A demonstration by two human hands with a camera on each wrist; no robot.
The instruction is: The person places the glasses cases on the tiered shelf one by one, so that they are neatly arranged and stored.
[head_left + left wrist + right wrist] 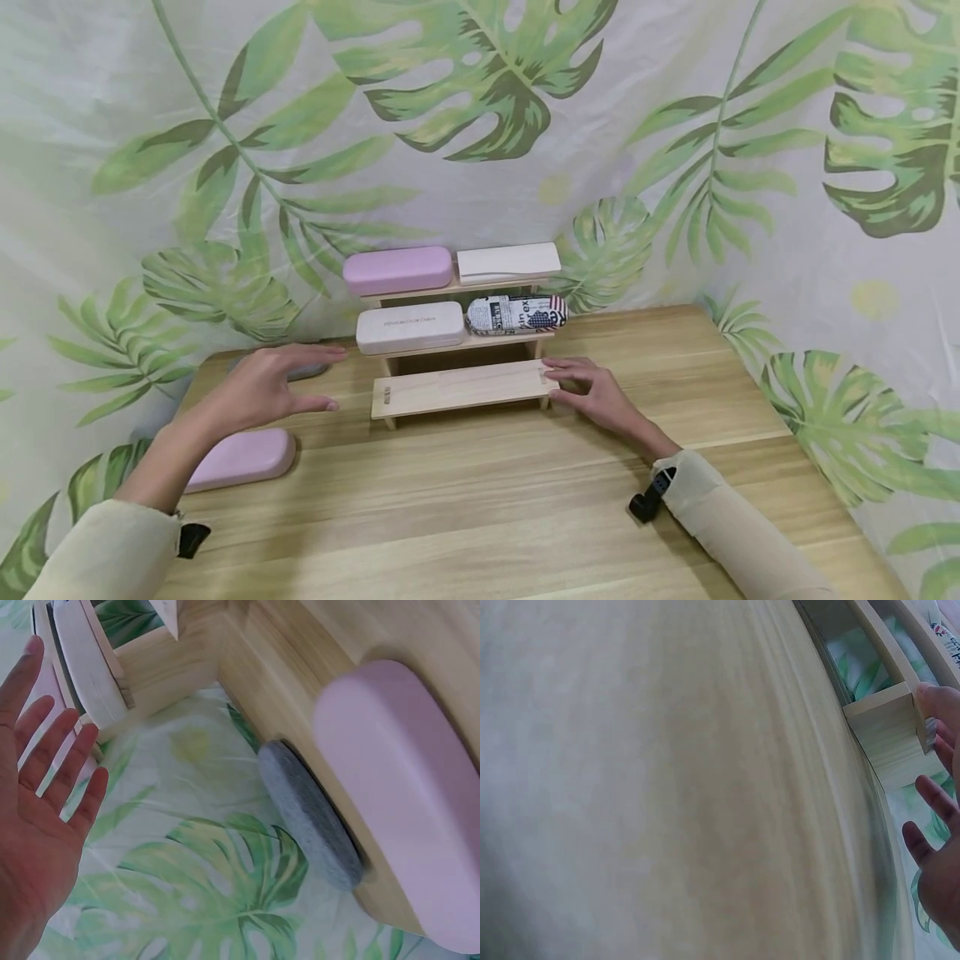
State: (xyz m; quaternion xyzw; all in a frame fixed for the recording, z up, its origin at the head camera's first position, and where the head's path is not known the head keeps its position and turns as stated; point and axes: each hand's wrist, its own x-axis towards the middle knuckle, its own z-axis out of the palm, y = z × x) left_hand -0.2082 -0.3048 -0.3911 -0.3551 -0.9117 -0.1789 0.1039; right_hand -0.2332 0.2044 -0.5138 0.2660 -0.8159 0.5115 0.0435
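Observation:
A wooden three-tier stand [457, 390] stands at the back of the table, its lowest board bare. My right hand [592, 398] pinches the right end of that board, thumb at the front edge and fingers behind, as the right wrist view also shows. My left hand [258, 392] hovers left of the stand, fingers extended and thumb apart, holding nothing. On the middle tier sit a white glasses case [410, 327] and a newspaper-print case [517, 315]. The top tier carries a pink-purple case [397, 269] and a white flap case [510, 263].
At the table's left side lie a pink glasses case [405, 795] and a grey case [311, 817], both partly hidden by my left arm in the head view. A leaf-patterned cloth [480, 167] hangs behind the wooden table [465, 517].

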